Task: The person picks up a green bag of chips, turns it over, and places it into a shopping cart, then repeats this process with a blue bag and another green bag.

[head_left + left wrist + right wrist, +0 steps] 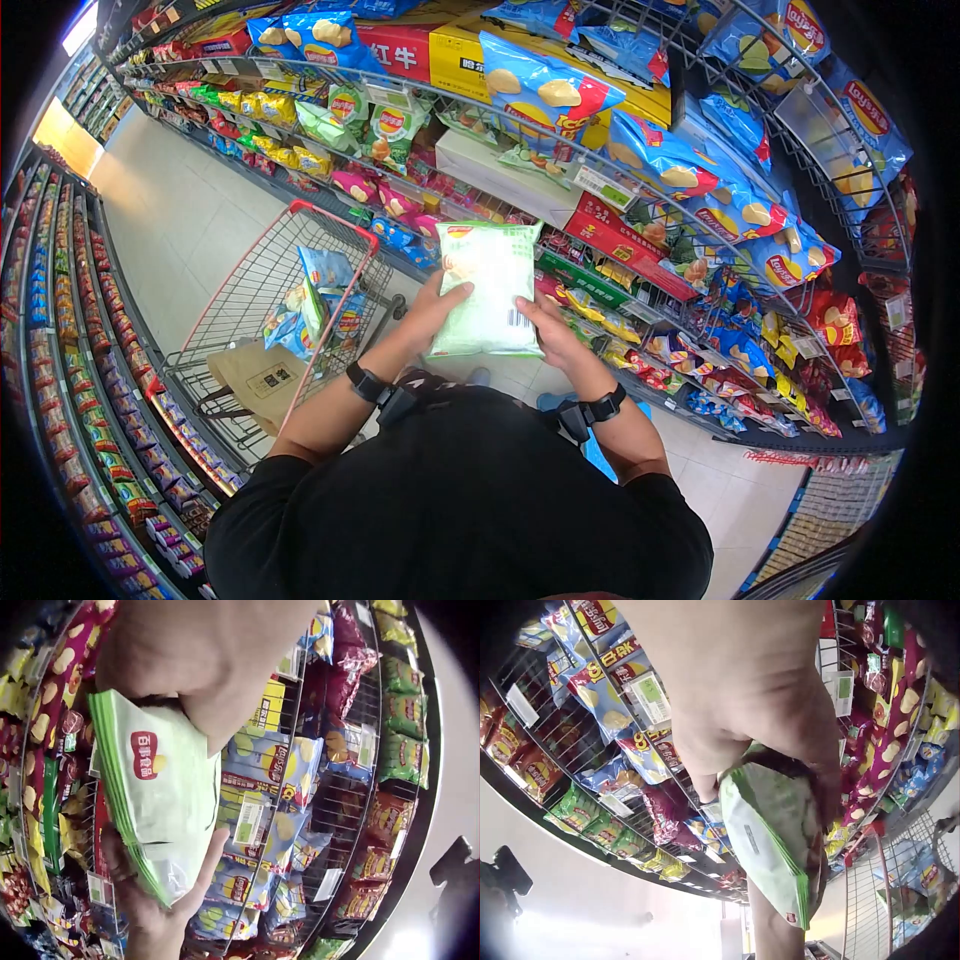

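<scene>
Stretching across the head view, a dark wire shelf rack [790, 440] has stiff mesh fronts along its tier edges. Lower down stands a wire-mesh cart [340, 224] with a smooth red rim. Toward the cart's lower edge sags a beige tote bag [255, 385], creased and matte; toward its right edge lie glossy, crinkled blue packets [325, 270]. Well clear of the rack's front edge, a pale green packet [487, 290] is held up before the person's body: pillow-shaped, shiny film, with pleated sides. The left hand [432, 315] grips its left edge, thumb flat over the front, fingers hidden behind; the right hand [550, 325] pinches the opposite edge, thumb near a small rectangular barcode [517, 317]. Neither hand is spread wide.
</scene>
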### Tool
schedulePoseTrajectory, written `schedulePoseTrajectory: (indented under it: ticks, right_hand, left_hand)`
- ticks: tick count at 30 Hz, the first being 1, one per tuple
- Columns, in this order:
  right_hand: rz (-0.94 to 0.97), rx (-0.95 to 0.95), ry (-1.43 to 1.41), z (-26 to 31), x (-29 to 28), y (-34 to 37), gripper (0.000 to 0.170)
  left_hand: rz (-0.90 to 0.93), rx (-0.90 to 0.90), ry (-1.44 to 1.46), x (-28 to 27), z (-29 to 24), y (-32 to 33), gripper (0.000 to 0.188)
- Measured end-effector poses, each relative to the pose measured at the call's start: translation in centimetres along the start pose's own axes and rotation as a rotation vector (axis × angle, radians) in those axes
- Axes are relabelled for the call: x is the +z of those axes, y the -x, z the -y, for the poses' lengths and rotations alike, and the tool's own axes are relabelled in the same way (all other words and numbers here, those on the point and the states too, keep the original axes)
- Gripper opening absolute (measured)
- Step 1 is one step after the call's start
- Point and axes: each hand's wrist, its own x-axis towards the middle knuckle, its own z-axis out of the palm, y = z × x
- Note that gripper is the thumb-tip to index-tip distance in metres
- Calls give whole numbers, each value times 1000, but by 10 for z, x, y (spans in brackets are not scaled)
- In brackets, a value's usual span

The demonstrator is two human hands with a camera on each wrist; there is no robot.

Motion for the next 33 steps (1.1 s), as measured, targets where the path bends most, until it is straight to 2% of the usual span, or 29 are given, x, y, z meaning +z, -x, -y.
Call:
schedulePoseTrajectory:
  ticks: [2, 7, 20, 23, 25, 28, 33]
  right_hand:
    - [-17, 56, -99, -7, -1, -4, 59]
    - [-17, 170, -326, -7, -7, -13, 47]
    - [-3, 189, -323, -4, -16, -25, 47]
    - [13, 195, -319, -5, -16, -32, 47]
    - [15, 200, -318, -2, -12, -36, 48]
    - [-24, 194, -258, 0, -3, -45, 49]
    - [-134, 33, 205, -3, 17, -76, 56]
  left_hand:
    - [-32, -48, 76, 2, -4, -1, 51]
    - [54, -111, -1, 6, -10, -2, 52]
    - [25, -109, -28, 10, -16, -8, 51]
    - [48, -103, -60, 0, -12, -13, 66]
    - [34, -97, -48, -3, -15, -14, 67]
    - [-24, -69, -91, -18, -7, -20, 69]
    - [-211, 102, -430, -56, 2, -26, 70]
